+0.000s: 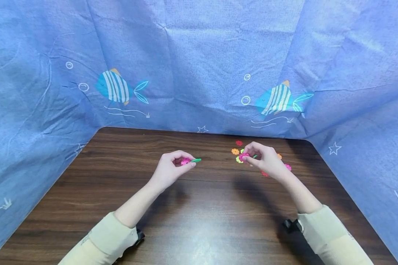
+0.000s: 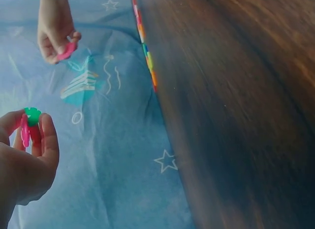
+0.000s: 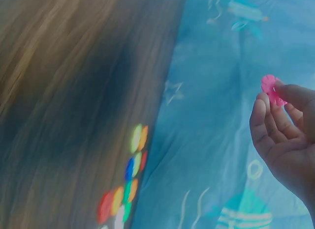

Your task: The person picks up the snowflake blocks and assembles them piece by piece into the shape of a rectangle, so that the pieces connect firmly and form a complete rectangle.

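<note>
Over the middle of the table, my left hand (image 1: 172, 167) pinches a pink notched plastic disc (image 2: 25, 131) together with a green notched disc (image 2: 33, 116). The two discs touch at an angle and look joined. To the right, my right hand (image 1: 266, 162) holds a single pink notched disc (image 3: 270, 87) between thumb and fingertips, raised above the table. The hands are apart. Part of the left hand's pink disc is hidden behind the fingers in the head view.
Several loose notched discs lie on the dark wooden table (image 1: 205, 206) below and around the right hand, including a red disc (image 1: 239, 142) and an orange disc (image 1: 235, 151). A blue fish-patterned cloth (image 1: 202, 73) surrounds the table's back and sides.
</note>
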Motion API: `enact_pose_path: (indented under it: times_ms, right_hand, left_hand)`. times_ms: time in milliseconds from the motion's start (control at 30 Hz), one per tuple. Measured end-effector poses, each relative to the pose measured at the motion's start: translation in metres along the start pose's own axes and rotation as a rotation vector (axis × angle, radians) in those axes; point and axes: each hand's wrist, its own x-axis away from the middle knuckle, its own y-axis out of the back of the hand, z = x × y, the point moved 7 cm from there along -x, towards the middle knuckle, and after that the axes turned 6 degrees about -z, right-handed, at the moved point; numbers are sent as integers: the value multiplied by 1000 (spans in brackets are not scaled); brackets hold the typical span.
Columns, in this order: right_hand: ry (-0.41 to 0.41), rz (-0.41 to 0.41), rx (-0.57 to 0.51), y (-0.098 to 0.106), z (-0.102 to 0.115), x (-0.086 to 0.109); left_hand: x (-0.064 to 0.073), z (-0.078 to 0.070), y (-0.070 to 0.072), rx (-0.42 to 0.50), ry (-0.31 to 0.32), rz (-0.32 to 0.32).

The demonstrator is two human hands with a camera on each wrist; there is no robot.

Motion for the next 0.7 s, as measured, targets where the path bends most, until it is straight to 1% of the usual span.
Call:
enact_pose_path:
  times_ms: [100, 167, 367, 533, 600, 700]
  right_hand:
    - [-10, -28, -55, -2, 13, -1]
    - [-14, -46, -77, -3, 19, -1]
    - [-39, -95, -148, -10, 33, 1]
    - [-71, -124, -303, -19, 40, 0]
    - [-94, -124, -380, -24, 42, 0]
    - [-117, -118, -447, -31, 46, 0]
  left_hand:
    - [3, -13, -1, -5, -3, 0]
    - [5, -22, -2, -10, -19, -2]
    - [5, -29, -3, -5, -72, -22]
    - [5, -28, -5, -3, -131, -50]
    - [3, -21, -7, 3, -145, -55]
    - [-1, -11, -11, 8, -169, -55]
